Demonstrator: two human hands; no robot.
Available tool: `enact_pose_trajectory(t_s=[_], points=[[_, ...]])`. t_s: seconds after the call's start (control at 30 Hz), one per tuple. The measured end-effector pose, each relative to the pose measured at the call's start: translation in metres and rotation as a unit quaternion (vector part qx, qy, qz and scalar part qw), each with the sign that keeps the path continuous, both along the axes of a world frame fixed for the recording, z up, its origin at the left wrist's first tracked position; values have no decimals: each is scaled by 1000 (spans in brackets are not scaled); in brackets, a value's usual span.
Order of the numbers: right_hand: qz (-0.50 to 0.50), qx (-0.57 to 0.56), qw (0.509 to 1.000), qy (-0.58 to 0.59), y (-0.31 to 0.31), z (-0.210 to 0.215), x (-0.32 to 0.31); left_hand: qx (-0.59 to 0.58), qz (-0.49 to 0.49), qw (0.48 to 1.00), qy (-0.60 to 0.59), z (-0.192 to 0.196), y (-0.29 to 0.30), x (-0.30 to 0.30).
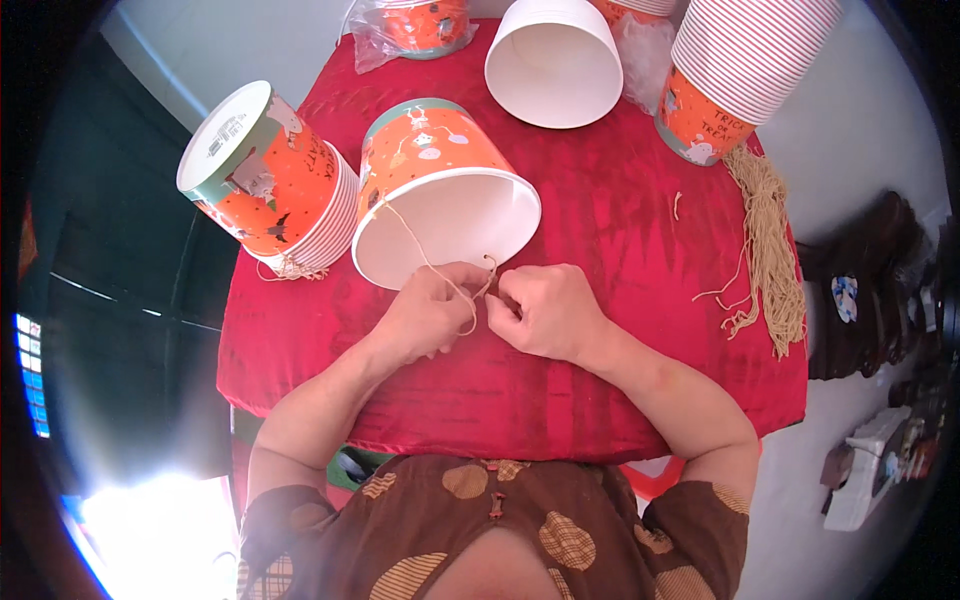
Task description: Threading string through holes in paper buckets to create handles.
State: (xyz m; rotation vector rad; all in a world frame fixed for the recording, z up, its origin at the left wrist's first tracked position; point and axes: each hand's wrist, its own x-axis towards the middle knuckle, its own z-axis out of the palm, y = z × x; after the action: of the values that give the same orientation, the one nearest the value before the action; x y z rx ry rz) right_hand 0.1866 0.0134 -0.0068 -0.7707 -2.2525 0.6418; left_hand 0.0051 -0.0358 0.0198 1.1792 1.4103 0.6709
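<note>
An orange paper bucket (pixel 430 150) with a white inside and a green base band lies tipped on its side, mouth toward me. A tan cord (pixel 415 240) runs from a spot near its rim down to my hands. My left hand (pixel 430 310) is closed on the cord just in front of the bucket's mouth. Close beside it, my right hand (pixel 550 310) pinches the cord's end, which curls up between the two hands. The fingertips of both hands are partly hidden.
Upside-down stacked buckets (pixel 265 180) stand at the left, with cord bits by their rims. A white bucket (pixel 555 65) lies at the back; a tall stack (pixel 755 60) rises back right. A cord bundle (pixel 770 260) hangs along the right of the red-covered table (pixel 620 370). Plastic-wrapped buckets (pixel 420 25) are behind.
</note>
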Motion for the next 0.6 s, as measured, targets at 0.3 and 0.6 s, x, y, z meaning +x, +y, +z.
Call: enact_pose_trajectory(t_s=[0.3, 0.6], points=[[-49, -222, 973, -34, -3, 5, 4, -11, -12, 997, -77, 3, -1, 5], [-44, -563, 821, 79, -3, 22, 1, -8, -12, 987, -160, -6, -2, 13]])
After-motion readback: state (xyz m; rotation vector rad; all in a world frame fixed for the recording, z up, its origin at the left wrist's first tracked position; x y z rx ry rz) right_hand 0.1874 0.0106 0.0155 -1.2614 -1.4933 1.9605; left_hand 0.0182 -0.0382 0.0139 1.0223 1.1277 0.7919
